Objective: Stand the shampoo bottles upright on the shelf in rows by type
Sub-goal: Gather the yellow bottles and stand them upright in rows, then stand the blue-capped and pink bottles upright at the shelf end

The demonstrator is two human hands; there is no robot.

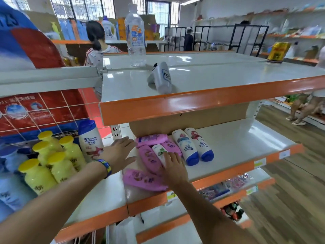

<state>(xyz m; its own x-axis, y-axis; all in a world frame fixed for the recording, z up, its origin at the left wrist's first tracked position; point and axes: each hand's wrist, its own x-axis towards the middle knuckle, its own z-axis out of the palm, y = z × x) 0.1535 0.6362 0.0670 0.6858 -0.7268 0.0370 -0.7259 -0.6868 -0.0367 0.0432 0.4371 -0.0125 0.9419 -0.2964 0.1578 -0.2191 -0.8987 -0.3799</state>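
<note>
Shop interior, brightly lit: daylight came thru barred rear windows (79,7), which blew out white, plus a ceiling tube (190,1) at top right. Glare patches sat on the glossy top shelf (219,80) & along its orange lip. That shelf threw soft shade over the pink bottles (149,155) below. Wide-angle lens bowed shelf edges toward the frame's corners. Wall racks (299,32) at far right & wood floor (290,199) at lower right were smeared, blocky; centre was fairly sharp.
</note>
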